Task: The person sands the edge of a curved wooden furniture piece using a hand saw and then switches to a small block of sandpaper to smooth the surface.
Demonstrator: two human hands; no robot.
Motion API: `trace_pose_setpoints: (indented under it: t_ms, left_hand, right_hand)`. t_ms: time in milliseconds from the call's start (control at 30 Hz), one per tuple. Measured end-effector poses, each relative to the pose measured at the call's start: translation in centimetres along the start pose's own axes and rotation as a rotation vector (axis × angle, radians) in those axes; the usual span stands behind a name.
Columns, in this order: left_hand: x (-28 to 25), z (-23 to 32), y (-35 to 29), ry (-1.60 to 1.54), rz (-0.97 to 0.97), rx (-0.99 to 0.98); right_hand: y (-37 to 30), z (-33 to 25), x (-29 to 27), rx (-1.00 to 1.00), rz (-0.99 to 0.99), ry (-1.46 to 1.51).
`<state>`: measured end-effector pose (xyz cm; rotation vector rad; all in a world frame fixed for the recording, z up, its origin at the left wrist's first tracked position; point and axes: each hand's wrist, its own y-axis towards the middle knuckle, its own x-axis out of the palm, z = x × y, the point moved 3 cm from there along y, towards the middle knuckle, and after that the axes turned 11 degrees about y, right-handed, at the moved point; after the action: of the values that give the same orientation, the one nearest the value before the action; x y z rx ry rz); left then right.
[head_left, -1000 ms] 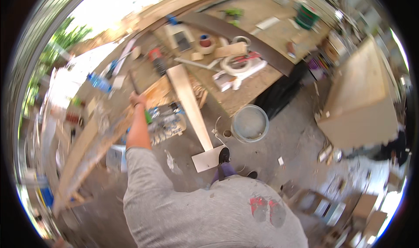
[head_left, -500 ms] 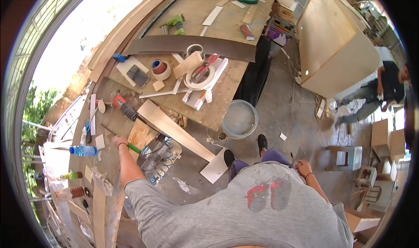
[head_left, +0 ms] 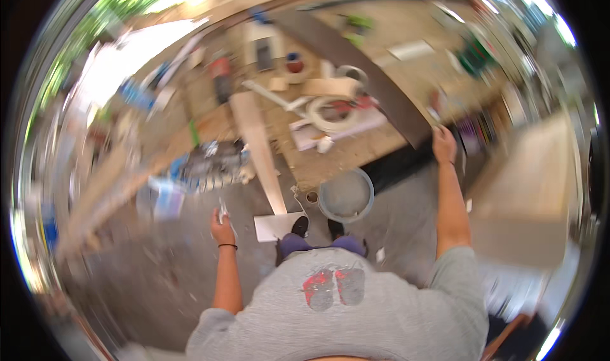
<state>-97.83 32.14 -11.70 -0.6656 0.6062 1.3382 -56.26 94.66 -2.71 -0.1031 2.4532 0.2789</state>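
The hands are well apart, grips too blurred for me to tell: the right hand [head_left: 445, 146] has risen to the end of the brown strip [head_left: 382, 86]; the left hand [head_left: 222, 227] has drawn back from near the green handle [head_left: 194, 132]. Beyond the right, the green can [head_left: 474, 54] bears smeared lettering.

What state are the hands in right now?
Left hand: blurred, at a whitish scrap; open or closed cannot be told.
Right hand: near the dark strip; grip cannot be told.

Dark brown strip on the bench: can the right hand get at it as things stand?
Probably yes: the right hand is beside the near end of the dark brown strip, nothing evident between them; blur hides any contact.
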Motion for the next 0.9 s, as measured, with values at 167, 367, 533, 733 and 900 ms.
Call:
trace_pose_setpoints:
  t_ms: [167, 367, 533, 733, 900]
  left_hand:
    - [-3.5, 2.0, -16.8, -0.084, 0.056, -0.322]
    - [-5.5, 4.3, -23.9, -0.098, 0.289, -0.425]
    - [-4.1, 9.7, -22.6, -0.317, 0.313, -0.244]
    - [-2.0, 14.5, -21.9, -0.598, 0.307, -0.079]
    - [0.2, 25.1, -22.6, -0.598, -0.102, 0.115]
  right_hand:
    - [12.8, 9.7, 1.8, -0.005, -0.106, -0.489]
    - [10.1, -1.5, 2.8, 0.004, -0.318, -0.593]
    - [21.0, 5.8, 3.7, 0.093, -0.205, -0.517]
    - [4.7, -11.7, -0.4, -0.696, 0.275, 0.407]
    - [-20.4, -21.9, 3.5, -0.786, -0.667, 0.718]
